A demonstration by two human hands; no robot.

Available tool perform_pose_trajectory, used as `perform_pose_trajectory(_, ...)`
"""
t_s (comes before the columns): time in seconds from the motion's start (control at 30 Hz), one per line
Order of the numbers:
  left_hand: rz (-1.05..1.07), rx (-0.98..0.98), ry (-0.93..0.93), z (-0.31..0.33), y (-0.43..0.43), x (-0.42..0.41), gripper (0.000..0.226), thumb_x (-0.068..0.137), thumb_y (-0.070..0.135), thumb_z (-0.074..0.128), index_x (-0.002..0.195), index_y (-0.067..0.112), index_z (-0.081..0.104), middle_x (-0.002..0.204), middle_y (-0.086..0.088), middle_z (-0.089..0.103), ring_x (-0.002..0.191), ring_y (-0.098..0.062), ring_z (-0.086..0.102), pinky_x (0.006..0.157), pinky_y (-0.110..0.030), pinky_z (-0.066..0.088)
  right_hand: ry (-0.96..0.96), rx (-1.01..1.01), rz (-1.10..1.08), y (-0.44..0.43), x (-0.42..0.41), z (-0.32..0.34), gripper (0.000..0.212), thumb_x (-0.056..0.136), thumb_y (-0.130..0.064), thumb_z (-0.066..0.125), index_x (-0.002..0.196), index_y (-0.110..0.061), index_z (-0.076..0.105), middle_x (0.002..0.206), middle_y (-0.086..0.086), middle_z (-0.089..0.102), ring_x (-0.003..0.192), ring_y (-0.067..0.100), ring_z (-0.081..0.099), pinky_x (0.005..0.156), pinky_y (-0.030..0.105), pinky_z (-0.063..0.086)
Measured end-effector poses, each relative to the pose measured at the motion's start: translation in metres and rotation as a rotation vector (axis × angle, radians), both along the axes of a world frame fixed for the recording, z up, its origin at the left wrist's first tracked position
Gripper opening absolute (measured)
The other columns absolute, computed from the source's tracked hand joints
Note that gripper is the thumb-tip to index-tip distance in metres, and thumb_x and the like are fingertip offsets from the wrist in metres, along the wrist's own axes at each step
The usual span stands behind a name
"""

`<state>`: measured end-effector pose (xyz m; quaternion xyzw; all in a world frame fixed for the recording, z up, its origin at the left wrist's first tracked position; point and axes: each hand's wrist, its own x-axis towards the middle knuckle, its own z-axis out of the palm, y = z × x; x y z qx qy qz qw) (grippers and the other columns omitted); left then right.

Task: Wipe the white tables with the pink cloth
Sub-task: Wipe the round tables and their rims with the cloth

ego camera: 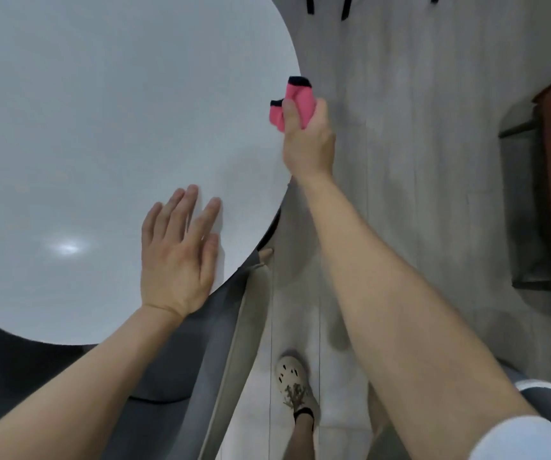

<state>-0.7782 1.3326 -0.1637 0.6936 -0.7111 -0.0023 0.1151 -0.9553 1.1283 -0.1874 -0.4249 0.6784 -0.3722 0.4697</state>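
The pink cloth (292,102), edged in black, is bunched up in the right hand (307,141), whose fingers are curled tight around it with the thumb pressed over the front. The cloth sits just past the right rim of the round white table (101,127), held over the floor rather than on the tabletop; whether it touches the rim cannot be told. The left hand (178,257) lies flat on the table near its lower right edge, palm down, fingers spread and holding nothing. A bright patch of reflected light shows on the tabletop to the left of that hand. Below the table edge a grey chair (221,343) with a pale frame stands close by. On the light tiled floor (400,127) a foot in a cream clog (292,380) is planted between the chair and the right forearm
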Motion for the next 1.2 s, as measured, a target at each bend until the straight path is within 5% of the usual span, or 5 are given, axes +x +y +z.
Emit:
perform_pose_trajectory(0.13, -0.012, -0.005, -0.004, 0.003, 0.000, 0.001, 0.053, 0.109, 0.025, 0.044, 0.161, 0.018, 0.050, 0.169, -0.016, 0.040, 0.160, -0.034, 0.033, 0.124, -0.062, 0.029, 0.052, -0.187, -0.101, 0.063, 0.024, 0.001, 0.054, 0.113, -0.033, 0.056, 0.161, -0.010, 0.045, 0.153, 0.008, 0.055, 0.128, 0.003, 0.049, 0.099, 0.001, 0.037)
perform_pose_trajectory(0.27, -0.003, 0.021, -0.001, 0.002, 0.003, 0.003, 0.055, 0.109, 0.027, 0.043, 0.163, 0.019, 0.046, 0.171, -0.016, 0.037, 0.162, -0.033, 0.029, 0.125, -0.062, 0.027, -0.048, -0.128, 0.032, 0.201, 0.042, 0.015, 0.078, 0.112, -0.055, 0.046, 0.175, -0.023, 0.013, 0.179, -0.004, 0.025, 0.164, 0.016, 0.026, 0.130, 0.028, 0.030)
perform_pose_trajectory(0.6, 0.003, 0.009, -0.020, -0.001, 0.001, 0.003, 0.053, 0.109, 0.026, 0.043, 0.162, 0.022, 0.048, 0.170, -0.013, 0.039, 0.161, -0.032, 0.031, 0.126, -0.059, 0.027, 0.066, -0.223, 0.005, 0.019, 0.016, 0.004, 0.061, 0.112, -0.032, 0.052, 0.168, -0.013, 0.037, 0.169, 0.008, 0.043, 0.152, 0.026, 0.042, 0.122, 0.041, 0.040)
perform_pose_trajectory(0.9, -0.005, 0.033, -0.023, 0.001, 0.001, 0.003, 0.053, 0.110, 0.027, 0.042, 0.162, 0.021, 0.048, 0.170, -0.014, 0.039, 0.160, -0.033, 0.032, 0.125, -0.060, 0.027, 0.028, -0.146, 0.112, 0.193, 0.036, 0.010, 0.075, 0.114, -0.050, 0.041, 0.175, -0.025, 0.006, 0.182, -0.010, 0.006, 0.165, 0.003, 0.009, 0.131, 0.048, 0.029)
perform_pose_trajectory(1.2, 0.011, 0.060, -0.034, 0.004, 0.002, 0.004, 0.054, 0.108, 0.026, 0.042, 0.161, 0.020, 0.050, 0.170, -0.012, 0.040, 0.160, -0.031, 0.033, 0.126, -0.059, 0.028, 0.015, -0.081, 0.019, 0.008, 0.019, 0.004, 0.062, 0.112, -0.040, 0.055, 0.161, -0.005, 0.039, 0.150, 0.015, 0.058, 0.132, 0.033, 0.059, 0.108, 0.046, 0.050)
